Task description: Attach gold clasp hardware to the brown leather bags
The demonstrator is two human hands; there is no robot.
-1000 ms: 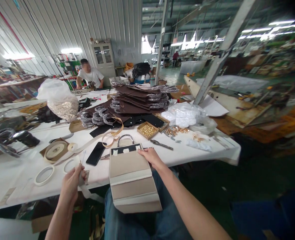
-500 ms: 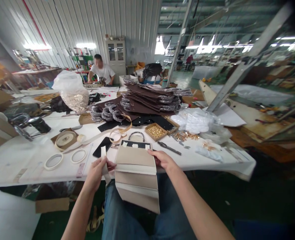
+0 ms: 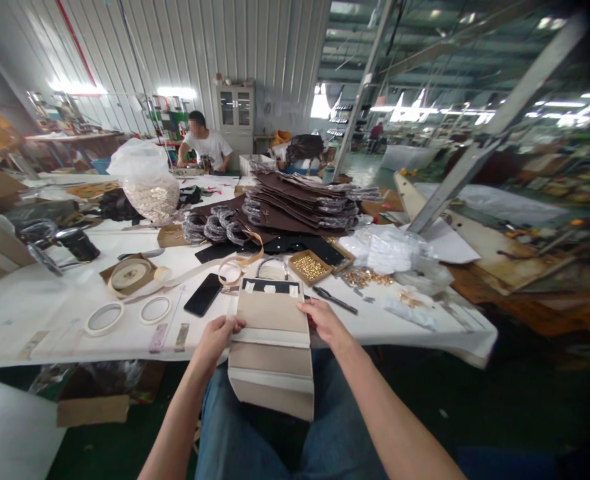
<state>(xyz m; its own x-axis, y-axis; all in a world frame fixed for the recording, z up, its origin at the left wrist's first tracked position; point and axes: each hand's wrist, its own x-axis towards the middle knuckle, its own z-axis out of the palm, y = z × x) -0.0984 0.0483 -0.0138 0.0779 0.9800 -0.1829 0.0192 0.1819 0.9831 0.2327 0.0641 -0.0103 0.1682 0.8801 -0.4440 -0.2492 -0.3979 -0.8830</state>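
Observation:
A beige bag panel (image 3: 272,313) with raised cross folds hangs from the table edge over my lap. Along its top runs a dark strip (image 3: 282,287) bearing small white tape pieces, and a plastic-wrapped handle (image 3: 271,264) loops above it. My left hand (image 3: 219,335) is closed on the panel's left edge, thumb on top and the other fingers partly hidden. At the opposite edge my right hand (image 3: 322,319) pinches the panel near its upper corner. Left of the panel lies a black phone (image 3: 203,295); to the right is a dark pen-like tool (image 3: 335,300).
White tape rolls (image 3: 105,319) and a boxed tape roll (image 3: 131,275) lie left. Behind are a box of gold studs (image 3: 310,267) and stacked brown bag panels (image 3: 295,203). A metal post (image 3: 455,177) slants up at right. A co-worker (image 3: 207,147) sits across the table.
The pale strip held upright in my left hand no longer shows there. That hand has moved right, onto the panel's edge. My right hand keeps its grip.

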